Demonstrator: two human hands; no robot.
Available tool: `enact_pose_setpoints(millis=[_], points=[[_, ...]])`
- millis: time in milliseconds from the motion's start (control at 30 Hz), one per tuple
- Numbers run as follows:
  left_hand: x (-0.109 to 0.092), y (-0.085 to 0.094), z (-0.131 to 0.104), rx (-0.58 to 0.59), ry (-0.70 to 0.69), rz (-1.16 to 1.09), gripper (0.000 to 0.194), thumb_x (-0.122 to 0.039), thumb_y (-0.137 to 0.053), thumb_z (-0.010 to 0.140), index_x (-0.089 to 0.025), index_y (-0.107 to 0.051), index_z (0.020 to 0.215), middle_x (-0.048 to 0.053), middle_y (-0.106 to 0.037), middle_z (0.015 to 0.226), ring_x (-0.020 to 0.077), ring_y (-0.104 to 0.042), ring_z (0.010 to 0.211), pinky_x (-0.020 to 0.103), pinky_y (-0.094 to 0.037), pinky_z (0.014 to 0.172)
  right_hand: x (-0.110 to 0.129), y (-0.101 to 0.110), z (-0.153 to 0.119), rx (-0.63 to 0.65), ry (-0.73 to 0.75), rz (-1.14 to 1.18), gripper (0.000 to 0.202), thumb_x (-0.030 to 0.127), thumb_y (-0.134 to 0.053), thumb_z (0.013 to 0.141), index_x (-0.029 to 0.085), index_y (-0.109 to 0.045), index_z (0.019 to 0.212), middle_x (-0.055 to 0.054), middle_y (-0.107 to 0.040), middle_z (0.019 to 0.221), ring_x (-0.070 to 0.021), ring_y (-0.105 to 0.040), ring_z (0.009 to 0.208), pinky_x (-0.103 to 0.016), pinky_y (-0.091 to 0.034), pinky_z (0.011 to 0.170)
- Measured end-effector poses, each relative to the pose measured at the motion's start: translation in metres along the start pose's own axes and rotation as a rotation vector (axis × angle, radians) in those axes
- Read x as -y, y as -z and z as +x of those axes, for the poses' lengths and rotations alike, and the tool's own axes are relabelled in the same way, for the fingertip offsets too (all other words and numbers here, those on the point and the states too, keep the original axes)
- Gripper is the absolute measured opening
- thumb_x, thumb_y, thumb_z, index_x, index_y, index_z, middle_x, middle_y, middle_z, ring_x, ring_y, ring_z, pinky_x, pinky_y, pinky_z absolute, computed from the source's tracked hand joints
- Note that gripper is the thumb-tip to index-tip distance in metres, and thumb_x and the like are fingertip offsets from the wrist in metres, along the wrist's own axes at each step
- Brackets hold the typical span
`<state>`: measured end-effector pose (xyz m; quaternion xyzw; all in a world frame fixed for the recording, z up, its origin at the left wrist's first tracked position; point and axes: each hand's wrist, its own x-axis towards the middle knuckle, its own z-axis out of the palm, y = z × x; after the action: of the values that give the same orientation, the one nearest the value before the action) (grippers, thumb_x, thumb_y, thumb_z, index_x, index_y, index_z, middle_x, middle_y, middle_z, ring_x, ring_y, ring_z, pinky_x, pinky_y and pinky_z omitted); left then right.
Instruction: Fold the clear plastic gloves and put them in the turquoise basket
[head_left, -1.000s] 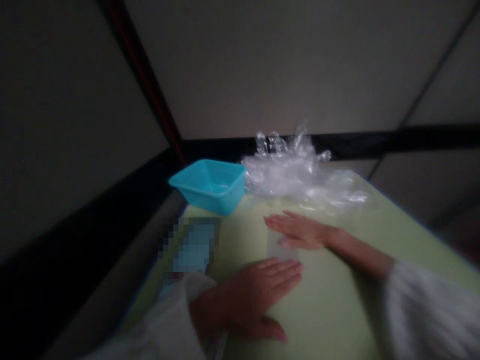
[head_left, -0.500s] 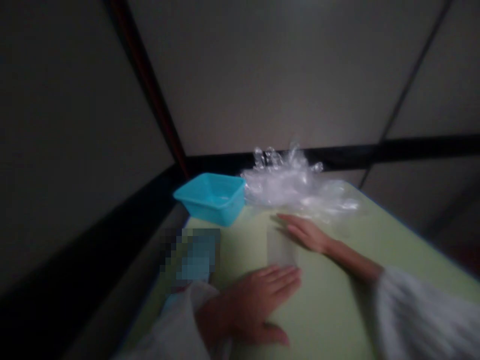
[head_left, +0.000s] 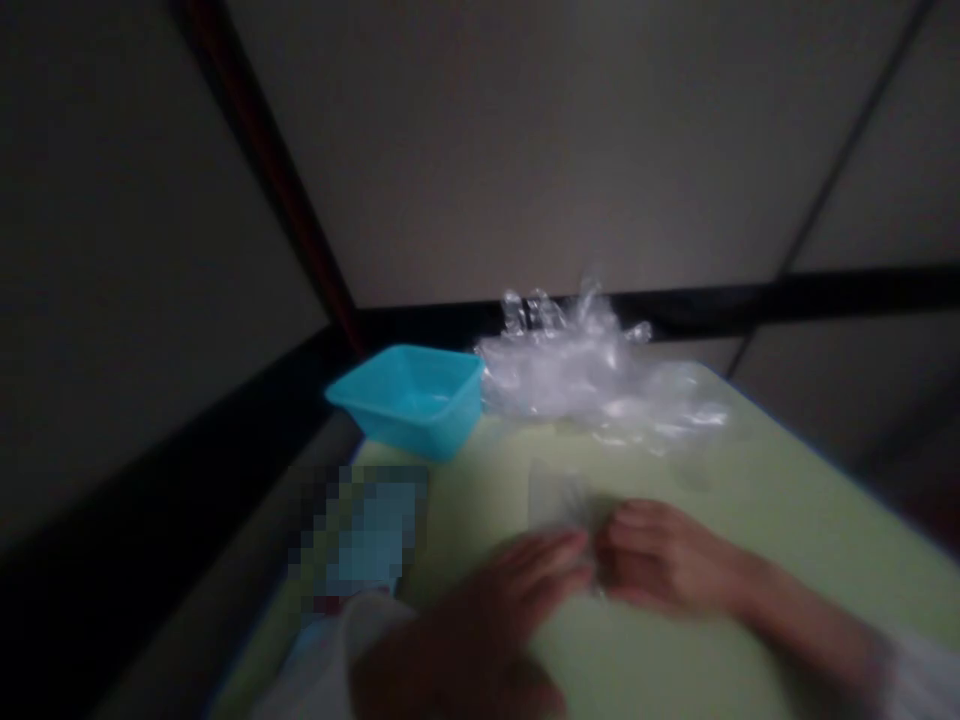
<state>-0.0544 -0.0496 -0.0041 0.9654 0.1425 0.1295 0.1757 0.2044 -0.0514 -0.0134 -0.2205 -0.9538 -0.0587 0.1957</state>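
On the table lies a small piece of clear plastic (head_left: 551, 497), thin and flat like a little bag or sheet, creased near my hands. My left hand (head_left: 502, 610) rests at its near edge, fingers stretched out and touching it, thumb apart below. Curled fingers of my right hand (head_left: 667, 555) grip the right side of the plastic, with the fingertips partly hidden. Both hands are somewhat blurred. Beyond them sits a crumpled heap of clear plastic (head_left: 585, 375), shiny with folds sticking up.
A turquoise basin (head_left: 420, 400) stands at the back left, against the plastic heap. The table (head_left: 660, 670) has a yellow-green top. Something light blue (head_left: 375, 540), pixelated, lies along its left edge. Dark-banded walls (head_left: 525, 150) rise behind and to the left.
My right hand has come back toward me, its outstretched fingers now curled on the plastic piece. My left hand has stayed near the same spot. The plastic has become creased.
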Motion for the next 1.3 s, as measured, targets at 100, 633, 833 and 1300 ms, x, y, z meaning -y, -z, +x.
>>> enact_pose_setpoints(millis=[100, 633, 833, 1300], points=[[0.006, -0.008, -0.002, -0.144, 0.134, 0.065, 0.053, -0.029, -0.050, 0.085, -0.020, -0.032, 0.133, 0.012, -0.049, 0.133, 0.0256, -0.045, 0.123, 0.044, -0.036, 0.104, 0.004, -0.005, 0.000, 0.039, 0.012, -0.008, 0.032, 0.038, -0.047, 0.092, 0.018, -0.055, 0.068, -0.001, -0.055, 0.069, -0.0153, -0.048, 0.069, -0.031, -0.032, 0.060], [0.007, -0.016, 0.002, -0.295, 0.268, 0.199, 0.040, -0.015, -0.046, 0.081, -0.019, -0.042, 0.121, 0.008, -0.064, 0.100, 0.0228, -0.060, 0.094, 0.041, -0.049, 0.088, 0.024, 0.001, 0.009, 0.130, 0.018, -0.058, 0.020, 0.014, -0.047, 0.090, 0.017, -0.060, 0.075, -0.003, -0.059, 0.074, -0.0166, -0.050, 0.072, -0.033, -0.036, 0.062], [0.006, -0.016, 0.003, -0.308, 0.278, 0.202, 0.037, -0.015, -0.045, 0.081, -0.018, -0.046, 0.118, 0.008, -0.064, 0.102, 0.0216, -0.059, 0.095, 0.038, -0.049, 0.089, 0.025, 0.004, 0.010, 0.150, 0.036, -0.080, 0.019, 0.014, -0.048, 0.090, 0.016, -0.060, 0.075, -0.004, -0.060, 0.075, -0.0172, -0.051, 0.072, -0.033, -0.038, 0.062], [0.006, -0.012, 0.006, -0.275, 0.165, 0.259, 0.022, -0.023, -0.053, 0.075, -0.017, -0.058, 0.096, 0.008, -0.064, 0.094, 0.0216, -0.059, 0.090, 0.037, -0.048, 0.085, 0.018, -0.002, 0.006, -0.013, 0.009, -0.081, 0.018, 0.015, -0.043, 0.091, 0.014, -0.060, 0.084, -0.011, -0.068, 0.101, -0.0196, -0.062, 0.094, -0.036, -0.050, 0.080]])
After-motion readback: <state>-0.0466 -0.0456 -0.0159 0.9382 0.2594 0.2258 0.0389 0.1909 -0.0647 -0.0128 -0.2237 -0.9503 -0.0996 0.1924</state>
